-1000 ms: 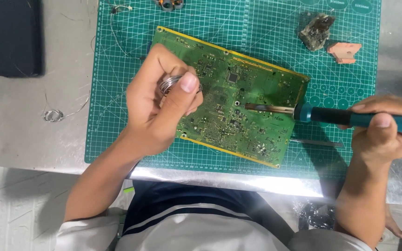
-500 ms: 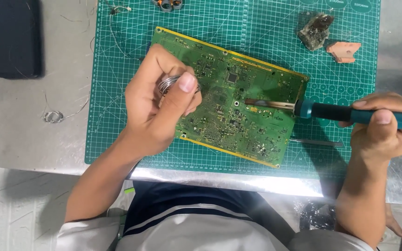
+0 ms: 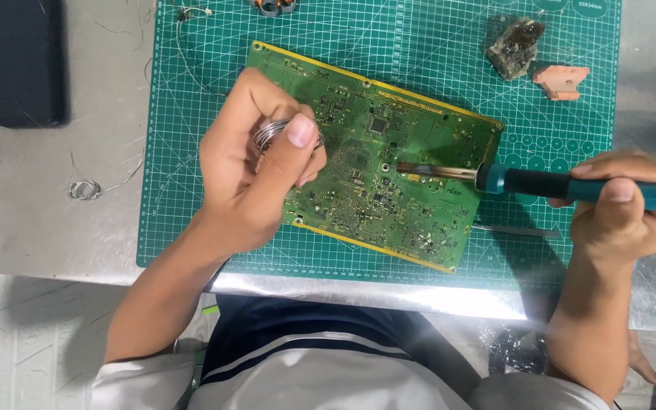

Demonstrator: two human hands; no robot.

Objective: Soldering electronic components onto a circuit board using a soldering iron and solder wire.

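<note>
Looking down from the head camera: nearest is the person's torso in a dark top with a white stripe, both forearms reaching up onto a grey metal table (image 3: 55, 235).

Left hand (image 3: 256, 178) is curled closed, thumb pressed over a small coil of solder wire (image 3: 271, 133) pinched against the fingers. The hand sits over the left end of the green circuit board (image 3: 377, 163), covering that corner.

Right hand (image 3: 624, 209) is wrapped shut around the teal handle of a soldering iron (image 3: 571, 184), held roughly level and pointing left. Its metal tip reaches in over the right-centre of the board; contact with the board cannot be told from this view.

Board lies flat and skewed on a green cutting mat (image 3: 434, 45), left end farther from the person, right end nearer. A thin dark tool (image 3: 514, 229) lies on the mat just beside the board's right edge, under the iron.

Farther out on the mat: a dull grey-brown lump (image 3: 515, 47) and a small orange-pink piece (image 3: 561, 80) just beside it, top right. Loose thin wire (image 3: 184, 38) trails at the mat's top left.

Off the mat, left: a small wire loop (image 3: 85, 188) on the table, and a dark rectangular block (image 3: 23, 61) at the far corner.
</note>
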